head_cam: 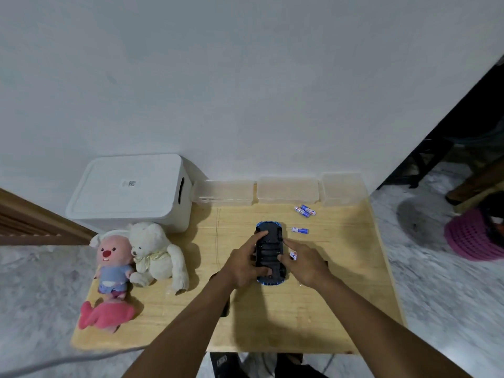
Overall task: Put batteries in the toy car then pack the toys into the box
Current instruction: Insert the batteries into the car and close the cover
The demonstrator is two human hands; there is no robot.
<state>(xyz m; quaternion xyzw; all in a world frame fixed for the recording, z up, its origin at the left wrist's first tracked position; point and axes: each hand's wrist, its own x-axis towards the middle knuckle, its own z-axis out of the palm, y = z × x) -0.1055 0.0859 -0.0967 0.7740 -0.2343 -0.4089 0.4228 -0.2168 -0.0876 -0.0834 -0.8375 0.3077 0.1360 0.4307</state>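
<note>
A wooden table (272,317) stands against a white wall, with a lidded white box (128,192) at its far left corner. The toy car (270,255) lies upside down at mid-table, long axis running away from you, directly between your hands. Your left hand (245,266) clamps the car's left flank, fingers curled over the underside. Your right hand (305,263) pinches one battery (293,254) just beside the car's right edge, thumb on the chassis. Three more batteries (305,210) lie beyond, nearer your right hand. The plush toys (136,257) sit unpacked to the left, in front of the box.
</note>
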